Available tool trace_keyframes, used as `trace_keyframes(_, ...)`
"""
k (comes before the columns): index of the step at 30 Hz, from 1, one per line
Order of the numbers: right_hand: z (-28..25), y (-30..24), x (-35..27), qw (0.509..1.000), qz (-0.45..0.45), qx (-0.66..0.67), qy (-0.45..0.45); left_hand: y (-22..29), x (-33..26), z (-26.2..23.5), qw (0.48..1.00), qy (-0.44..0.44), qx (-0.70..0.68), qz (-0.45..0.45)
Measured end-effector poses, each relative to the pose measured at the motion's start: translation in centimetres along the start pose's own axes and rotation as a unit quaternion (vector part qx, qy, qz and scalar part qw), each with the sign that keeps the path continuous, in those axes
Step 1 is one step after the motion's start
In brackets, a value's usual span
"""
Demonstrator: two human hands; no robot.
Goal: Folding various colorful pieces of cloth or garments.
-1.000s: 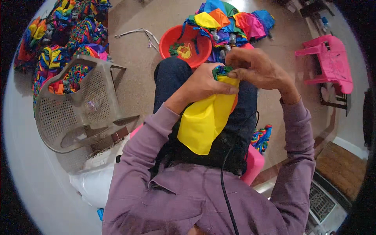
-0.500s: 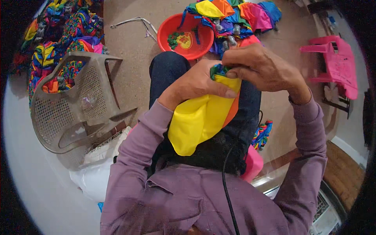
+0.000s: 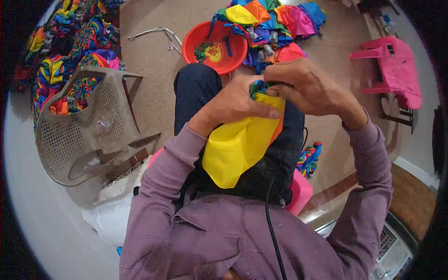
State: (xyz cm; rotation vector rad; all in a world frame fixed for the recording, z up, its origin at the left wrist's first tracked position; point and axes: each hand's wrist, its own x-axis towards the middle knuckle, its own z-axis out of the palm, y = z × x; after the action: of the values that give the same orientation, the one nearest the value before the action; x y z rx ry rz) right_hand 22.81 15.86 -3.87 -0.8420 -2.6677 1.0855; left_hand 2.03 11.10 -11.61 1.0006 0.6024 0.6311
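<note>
A limp yellow balloon with an orange edge hangs over my lap. My left hand pinches its upper part, the thumb lying across the yellow surface. My right hand is closed on the balloon's neck, where a small green piece shows between the fingers. Both hands touch each other above my dark trousers.
A red bowl with small green bits sits on the floor ahead. Behind it lies a pile of coloured balloons. A beige plastic chair lies tipped at my left, bright bundles beyond it. A pink chair stands at right.
My hands stay on the balloon's neck; the balloon has sagged and swung slightly. The view has shifted a little, with the bowl and pile nearer the top edge.
</note>
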Motion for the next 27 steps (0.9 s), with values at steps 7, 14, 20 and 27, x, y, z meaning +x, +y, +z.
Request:
trace_keyframes(7,0.5,-1.5,-1.0,0.999,0.003,-0.013,0.038,-0.4,-0.7,1.2,0.998,0.024,0.048,0.044)
trace_keyframes(14,-0.2,-3.7,-1.1,0.991,0.029,-0.125,0.037,-1.3,-0.7,1.6,0.966,0.088,0.216,0.111)
trace_keyframes(20,1.3,-3.4,-0.3,0.969,0.078,-0.226,0.065,-1.3,-1.0,1.5,0.954,0.108,0.222,0.172)
trace_keyframes(27,2.2,-2.9,0.4,0.975,-0.028,-0.195,0.106,0.1,-1.9,0.6,0.983,0.035,0.125,0.133)
